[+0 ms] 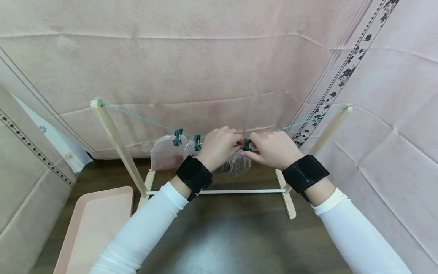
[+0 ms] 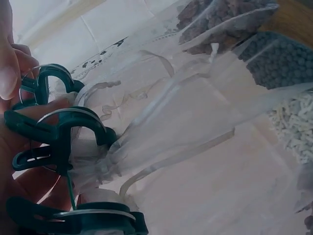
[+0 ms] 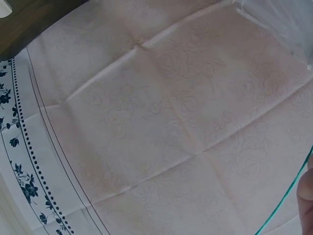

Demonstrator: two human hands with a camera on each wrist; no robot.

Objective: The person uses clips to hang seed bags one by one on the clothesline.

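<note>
Near the middle of a green cord (image 1: 137, 117), my right hand (image 1: 275, 149) pinches a dark green spring clip (image 1: 247, 144) between thumb and fingers. Just left of it, my left hand (image 1: 220, 147) has its fingers curled at the cord, holding the gathered top of a sheer drawstring bag (image 1: 239, 163). More green clips (image 2: 63, 137) grip bag tops in the left wrist view, beside my fingers. Below them hang bags holding brown chunks (image 2: 227, 22), dark beads (image 2: 279, 58) and white bits (image 2: 296, 122). The right wrist view catches only a fingertip (image 3: 306, 191) by the cord.
Two wooden posts (image 1: 118, 146) carry the cord, with a white crossbar (image 1: 243, 191) low between their feet. A bag with pink contents (image 1: 167, 156) hangs at left. A pink tray (image 1: 102, 217) lies on the brown table (image 1: 219, 236). Patterned cloth (image 1: 205, 72) surrounds it.
</note>
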